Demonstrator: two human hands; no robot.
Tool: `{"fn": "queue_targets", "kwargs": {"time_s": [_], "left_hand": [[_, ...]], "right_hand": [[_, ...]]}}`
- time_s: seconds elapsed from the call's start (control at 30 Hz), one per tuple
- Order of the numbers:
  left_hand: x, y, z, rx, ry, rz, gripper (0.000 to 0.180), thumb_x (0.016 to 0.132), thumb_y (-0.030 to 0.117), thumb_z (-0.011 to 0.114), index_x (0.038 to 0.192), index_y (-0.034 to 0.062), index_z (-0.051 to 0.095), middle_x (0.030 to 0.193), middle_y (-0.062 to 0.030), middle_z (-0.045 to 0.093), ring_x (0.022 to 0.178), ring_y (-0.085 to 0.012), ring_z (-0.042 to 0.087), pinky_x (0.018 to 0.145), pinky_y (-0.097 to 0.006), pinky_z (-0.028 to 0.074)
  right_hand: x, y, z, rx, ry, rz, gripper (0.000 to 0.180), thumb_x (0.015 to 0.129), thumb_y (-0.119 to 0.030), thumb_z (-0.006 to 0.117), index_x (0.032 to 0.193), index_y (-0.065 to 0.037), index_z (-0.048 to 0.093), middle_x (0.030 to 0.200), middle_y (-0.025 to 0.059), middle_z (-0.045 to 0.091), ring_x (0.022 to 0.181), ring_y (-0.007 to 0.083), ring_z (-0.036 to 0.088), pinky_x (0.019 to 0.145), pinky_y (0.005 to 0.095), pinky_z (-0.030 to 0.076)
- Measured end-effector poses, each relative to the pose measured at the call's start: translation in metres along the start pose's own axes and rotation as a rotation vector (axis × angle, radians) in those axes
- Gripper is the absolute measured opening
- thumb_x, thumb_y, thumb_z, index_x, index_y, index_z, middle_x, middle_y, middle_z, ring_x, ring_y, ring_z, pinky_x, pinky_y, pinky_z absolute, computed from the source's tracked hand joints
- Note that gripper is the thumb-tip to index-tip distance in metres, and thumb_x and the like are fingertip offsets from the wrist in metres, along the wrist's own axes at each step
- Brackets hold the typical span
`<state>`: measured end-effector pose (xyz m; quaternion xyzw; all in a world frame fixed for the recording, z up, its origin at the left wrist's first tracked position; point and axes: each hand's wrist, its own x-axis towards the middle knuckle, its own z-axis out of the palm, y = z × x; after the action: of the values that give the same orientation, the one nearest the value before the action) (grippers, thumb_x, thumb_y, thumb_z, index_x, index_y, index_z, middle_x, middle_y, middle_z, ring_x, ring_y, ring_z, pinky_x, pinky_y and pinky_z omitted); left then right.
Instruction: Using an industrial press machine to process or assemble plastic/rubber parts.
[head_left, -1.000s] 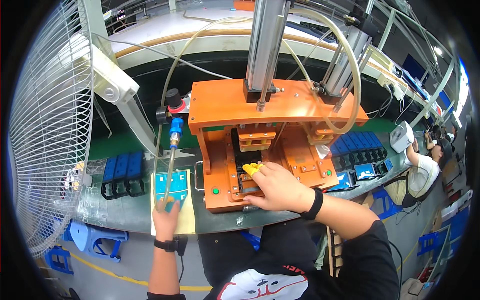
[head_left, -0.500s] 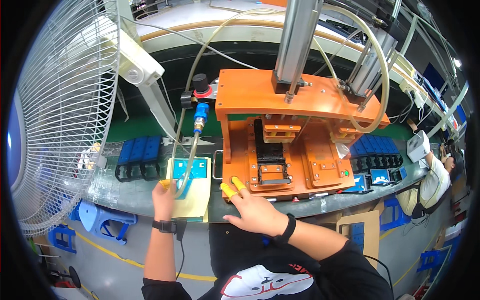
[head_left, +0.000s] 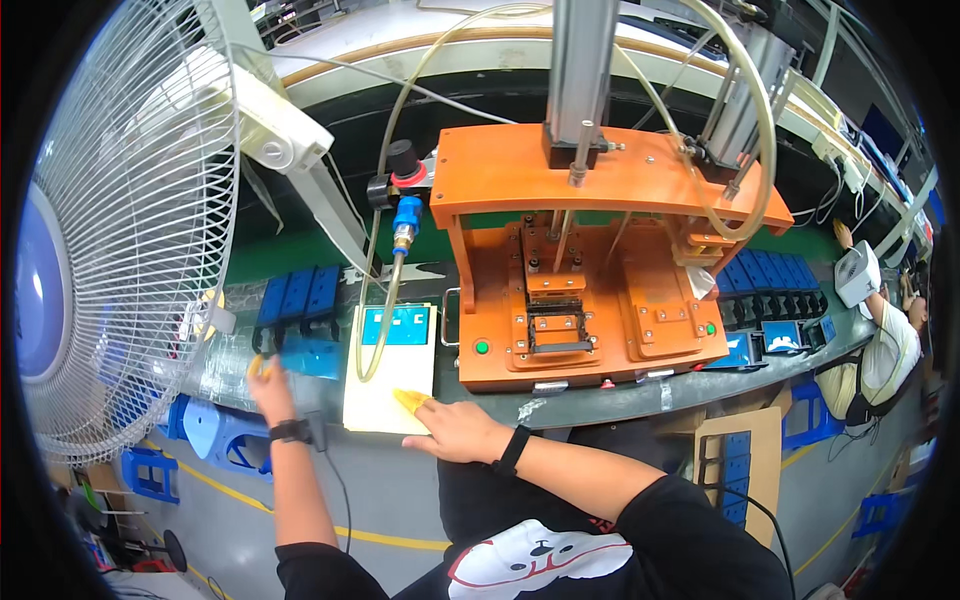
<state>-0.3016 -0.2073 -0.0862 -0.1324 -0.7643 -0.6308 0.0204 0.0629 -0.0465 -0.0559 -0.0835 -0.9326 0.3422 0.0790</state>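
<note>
Head view: we're off the orange press (head_left: 590, 300), hands apart.
Left hand (head_left: 268, 385) pinches a blue part (head_left: 305, 357) by the trays; right hand (head_left: 455, 430) rests open beside the cream pad (head_left: 385, 395).

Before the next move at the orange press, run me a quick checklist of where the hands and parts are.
1. Both hands out of the orange press: ok, neither is under its top plate.
2. Left hand position: ok, at the blue parts on the bench, left of the press.
3. Left hand holding a part: cannot tell, its fingers are partly hidden.
4. Right hand position: ok, at the near edge of the pale pad, yellow-capped fingertip on it.
5. Press nest loaded: cannot tell, too small to see a part in it.
6. Clear hose lying across the pad: not ok, it crosses the pad.
</note>
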Motion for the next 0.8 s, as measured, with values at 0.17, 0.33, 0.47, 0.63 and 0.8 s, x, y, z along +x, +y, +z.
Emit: {"fn": "queue_targets", "kwargs": {"time_s": [0.17, 0.33, 0.47, 0.63, 0.8], "left_hand": [[-0.002, 0.018, -0.056, -0.212, 0.078, -0.035, 0.041, 0.102, 0.02, 0.068, 0.137, 0.0029, 0.054, 0.104, -0.0033, 0.063, 0.089, -0.0105, 0.06, 0.077, -0.031, 0.054], [-0.092, 0.076, -0.075, -0.239, -0.424, -0.052, 0.047, 0.102, 0.008, 0.063, 0.145, 0.0025, 0.046, 0.105, -0.0035, 0.066, 0.083, -0.0091, 0.063, 0.073, -0.024, 0.055], [-0.144, 0.113, -0.053, -0.258, -0.634, -0.141, 0.05, 0.098, -0.002, 0.06, 0.145, -0.0005, 0.044, 0.107, -0.0065, 0.068, 0.086, -0.0107, 0.067, 0.07, -0.024, 0.058], [-0.18, 0.146, 0.0, -0.388, -0.98, -0.158, 0.051, 0.091, -0.006, 0.067, 0.139, -0.0024, 0.049, 0.112, -0.0122, 0.068, 0.096, -0.0177, 0.069, 0.076, -0.029, 0.06], [-0.195, 0.171, 0.067, -0.409, -1.173, -0.124, 0.048, 0.091, -0.009, 0.066, 0.136, -0.0028, 0.051, 0.113, -0.0129, 0.068, 0.103, -0.0195, 0.069, 0.086, -0.031, 0.058]], "right_hand": [[-0.02, -0.006, -0.034, 0.026, 0.002, -0.141, 0.065, 0.101, -0.048, 0.059, 0.147, -0.004, 0.048, 0.141, 0.0221, 0.057, 0.095, 0.0421, 0.067, 0.084, 0.0461, 0.056], [-0.094, -0.011, -0.103, 0.048, 0.403, -0.272, 0.055, 0.093, -0.037, 0.074, 0.136, -0.006, 0.062, 0.131, 0.0177, 0.063, 0.099, 0.0356, 0.067, 0.088, 0.041, 0.055], [-0.123, 0.001, -0.151, -0.202, 0.769, -0.178, 0.048, 0.078, -0.016, 0.085, 0.121, -0.004, 0.07, 0.113, 0.0146, 0.069, 0.094, 0.0346, 0.068, 0.084, 0.0412, 0.055], [-0.128, 0.011, -0.174, -0.518, 0.712, 0.081, 0.052, 0.077, -0.022, 0.085, 0.122, -0.002, 0.068, 0.128, 0.0195, 0.061, 0.121, 0.0396, 0.055, 0.101, 0.047, 0.047], [-0.124, 0.019, -0.179, -0.562, 0.643, 0.069, 0.041, 0.082, -0.023, 0.08, 0.117, -0.005, 0.07, 0.125, 0.0165, 0.063, 0.125, 0.038, 0.054, 0.107, 0.0505, 0.043]]}}
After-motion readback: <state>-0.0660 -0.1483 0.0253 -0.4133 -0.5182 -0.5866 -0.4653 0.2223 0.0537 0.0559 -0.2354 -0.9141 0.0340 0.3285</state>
